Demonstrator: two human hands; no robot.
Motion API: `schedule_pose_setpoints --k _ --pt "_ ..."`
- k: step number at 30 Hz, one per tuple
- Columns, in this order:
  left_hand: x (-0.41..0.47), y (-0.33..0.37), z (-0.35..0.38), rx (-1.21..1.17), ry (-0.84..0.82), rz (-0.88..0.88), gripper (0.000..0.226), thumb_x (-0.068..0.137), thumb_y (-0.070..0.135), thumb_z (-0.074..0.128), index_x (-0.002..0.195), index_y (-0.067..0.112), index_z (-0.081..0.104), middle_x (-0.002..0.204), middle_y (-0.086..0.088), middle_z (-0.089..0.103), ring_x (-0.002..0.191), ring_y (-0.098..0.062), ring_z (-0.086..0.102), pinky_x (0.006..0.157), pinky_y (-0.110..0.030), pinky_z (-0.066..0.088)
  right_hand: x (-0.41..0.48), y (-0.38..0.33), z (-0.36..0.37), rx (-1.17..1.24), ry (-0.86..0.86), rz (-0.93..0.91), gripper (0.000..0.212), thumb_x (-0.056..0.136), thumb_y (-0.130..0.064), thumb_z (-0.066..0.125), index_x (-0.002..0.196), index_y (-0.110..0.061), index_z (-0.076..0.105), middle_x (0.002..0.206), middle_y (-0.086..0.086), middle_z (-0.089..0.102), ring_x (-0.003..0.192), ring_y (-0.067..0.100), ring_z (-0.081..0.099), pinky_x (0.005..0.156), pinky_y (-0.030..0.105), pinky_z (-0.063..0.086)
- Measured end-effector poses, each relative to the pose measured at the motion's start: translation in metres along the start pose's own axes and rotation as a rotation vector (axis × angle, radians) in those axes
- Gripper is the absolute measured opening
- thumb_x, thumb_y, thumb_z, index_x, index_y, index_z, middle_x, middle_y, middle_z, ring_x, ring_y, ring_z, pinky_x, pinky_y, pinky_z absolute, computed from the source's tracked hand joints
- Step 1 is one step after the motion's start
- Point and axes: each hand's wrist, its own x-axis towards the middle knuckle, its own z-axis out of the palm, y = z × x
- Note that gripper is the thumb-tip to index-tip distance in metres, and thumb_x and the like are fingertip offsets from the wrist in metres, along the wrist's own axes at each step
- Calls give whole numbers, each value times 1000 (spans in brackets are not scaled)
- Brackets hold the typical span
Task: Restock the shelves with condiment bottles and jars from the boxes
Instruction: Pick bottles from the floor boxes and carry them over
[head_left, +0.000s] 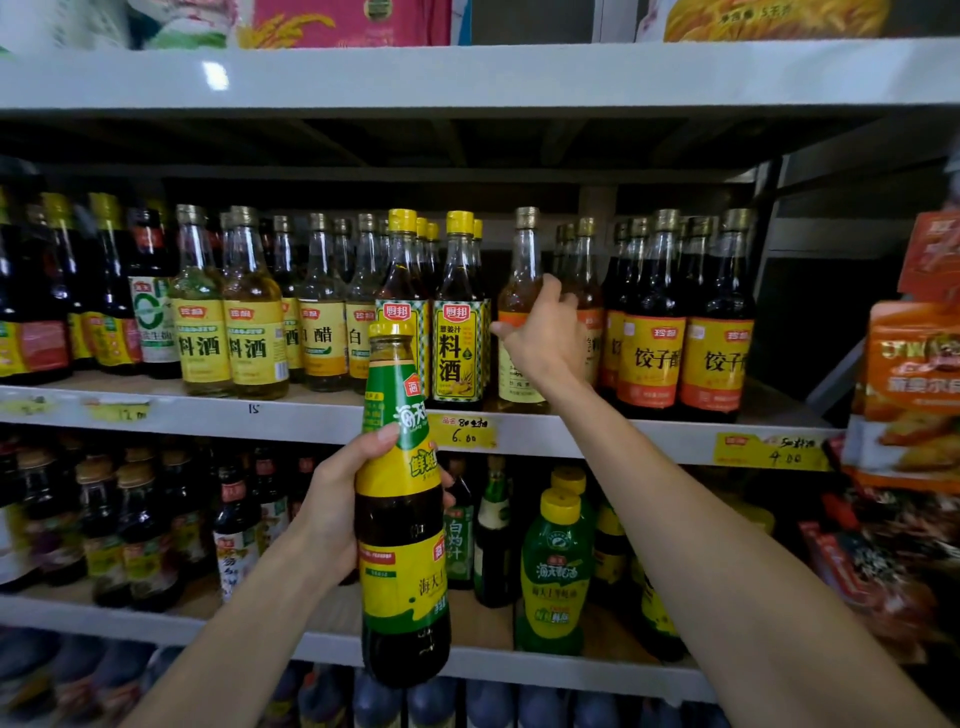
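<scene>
My left hand (337, 509) grips a tall dark sauce bottle (402, 519) with a yellow-and-green label and yellow cap, held upright in front of the shelves. My right hand (545, 338) reaches up to the middle shelf (311, 415) and holds an amber bottle with an orange label (522, 291) around its body. That bottle stands on the shelf between a yellow-capped cooking wine bottle (460, 312) and dark vinegar bottles (654, 322).
The middle shelf is packed with glass bottles in rows. The lower shelf (483, 629) holds green-and-yellow bottles (556, 571) and dark bottles, with a gap behind the held bottle. Snack packets (909, 389) hang at the right. Bags lie on the top shelf.
</scene>
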Motion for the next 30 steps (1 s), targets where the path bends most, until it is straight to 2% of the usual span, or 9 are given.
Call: schedule_pose_setpoints --k 5,9,12,15,17,20,22,26,30 --pt "1 -3 -2 -20 18 -6 53 59 48 79 91 6 74 87 -30 68 73 -40 69 68 -42 58 -7 -1 6 15 8 -32 92 80 -53 73 150 -15 27 132 15 50 102 29 62 67 28 41" --pt "4 -9 2 -35 15 -27 54 61 49 80 92 5 75 88 -30 69 74 -40 69 69 -42 58 -32 -4 -17 81 -31 -18 88 91 -53 60 156 -13 14 147 15 38 126 29 49 91 34 45" --pt "9 -16 8 -99 -86 -86 61 58 53 82 91 3 74 86 -27 69 74 -39 69 73 -43 57 -71 -6 -48 218 -52 -32 62 98 -46 53 148 -12 39 143 8 50 129 21 49 110 39 40" --pt "15 -31 24 -203 -219 -170 61 58 54 82 91 4 74 82 -25 70 69 -38 70 68 -42 57 -119 -12 -77 629 -533 -12 30 98 -38 57 121 -20 64 112 -9 71 102 5 66 94 27 53" --pt "15 -46 39 -268 -324 -241 65 59 55 82 93 0 72 80 -27 69 67 -39 70 64 -40 58 -134 -10 -85 769 -673 61 13 96 -25 63 108 -22 65 101 -6 75 91 5 70 76 16 54" --pt "9 -69 60 -388 -454 -313 72 59 51 86 97 -6 66 81 -29 67 67 -41 68 64 -43 58 -140 7 -94 805 -631 214 13 95 -16 63 106 -13 67 99 5 74 88 23 69 76 35 52" --pt "4 -85 74 -394 -445 -338 74 58 52 86 100 -6 68 83 -32 67 68 -43 69 64 -45 59 -147 25 -100 836 -635 290 8 93 -13 64 99 -10 69 86 7 71 78 24 65 69 35 47" --pt "-6 -117 95 -322 -191 -295 56 73 54 69 100 7 76 97 -25 70 86 -43 66 77 -56 56 -161 55 -113 767 -499 401 6 89 -10 69 83 -11 71 71 0 71 66 13 67 62 24 49" --pt "-24 -148 115 -188 -134 -263 56 69 56 71 105 14 77 107 -20 72 91 -36 70 82 -45 58 -179 79 -122 698 -441 444 8 88 -5 68 95 -5 72 92 13 75 87 26 72 76 35 57"
